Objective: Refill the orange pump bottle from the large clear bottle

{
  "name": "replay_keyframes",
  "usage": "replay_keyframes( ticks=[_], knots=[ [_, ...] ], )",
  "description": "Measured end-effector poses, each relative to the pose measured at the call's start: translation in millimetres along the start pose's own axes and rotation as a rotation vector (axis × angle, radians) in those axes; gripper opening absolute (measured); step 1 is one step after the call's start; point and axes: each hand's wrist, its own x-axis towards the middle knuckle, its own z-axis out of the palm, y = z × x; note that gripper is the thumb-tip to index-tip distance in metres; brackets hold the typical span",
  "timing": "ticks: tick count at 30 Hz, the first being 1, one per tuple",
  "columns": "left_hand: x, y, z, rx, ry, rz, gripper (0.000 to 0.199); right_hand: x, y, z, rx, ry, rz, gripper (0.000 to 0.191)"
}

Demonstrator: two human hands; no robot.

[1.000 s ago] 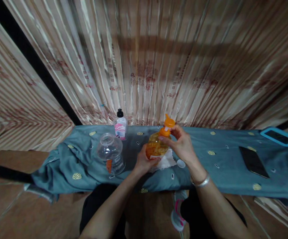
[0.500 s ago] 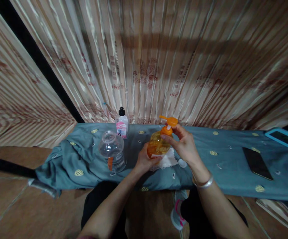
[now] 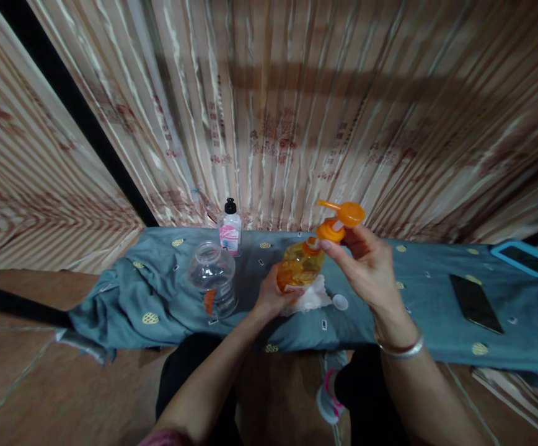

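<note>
An amber bottle (image 3: 300,265) leans to the right, held around its lower part by my left hand (image 3: 273,292). My right hand (image 3: 364,260) grips an orange pump head (image 3: 331,231) by its collar, just above and right of the bottle's neck. The bottle's orange mouth shows below the pump. Under the bottle lies a crumpled white tissue (image 3: 314,296), with a small white round cap (image 3: 340,302) beside it.
Left on the green cloth (image 3: 124,291) stand a clear wide-mouthed container (image 3: 213,275) and a black-capped bottle (image 3: 230,234). To the right lie a dark phone (image 3: 476,303) and a blue-framed device (image 3: 527,258). A pleated curtain (image 3: 287,111) hangs behind.
My right hand has moved right and slightly up with the pump head, which is now off the bottle's neck. My left hand still holds the bottle in nearly the same place.
</note>
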Motion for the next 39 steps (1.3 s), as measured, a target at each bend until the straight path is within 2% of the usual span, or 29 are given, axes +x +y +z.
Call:
replay_keyframes(
  ticks=[3, 10, 18, 26, 35, 39],
  knots=[
    [-0.5, 2.5, -0.1, -0.001, -0.005, 0.011, 0.065, 8.6, -10.5, -5.1, 0.082, 0.059, 0.025, 0.018],
    [-1.6, 1.4, -0.2, -0.011, -0.029, 0.059, 0.062, 13.2, -21.8, -5.8, 0.083, 0.116, 0.042, 0.023],
    [-0.7, 3.8, -2.2, 0.047, -0.032, 0.070, 0.061, 12.8, -23.7, -5.0, 0.093, 0.170, 0.038, 0.023],
    [-0.6, -1.5, -2.1, 0.015, -0.047, 0.077, 0.059, 10.4, -24.3, -8.6, 0.104, 0.221, 0.037, 0.023],
    [-1.2, 3.4, -2.1, 0.009, -0.041, 0.060, 0.059, 9.8, -22.9, -11.2, 0.160, 0.238, 0.092, 0.023],
    [-1.6, 7.3, -2.7, 0.035, -0.035, 0.050, 0.055, 9.1, -30.6, -17.1, 0.216, 0.228, 0.135, 0.027]
  ],
)
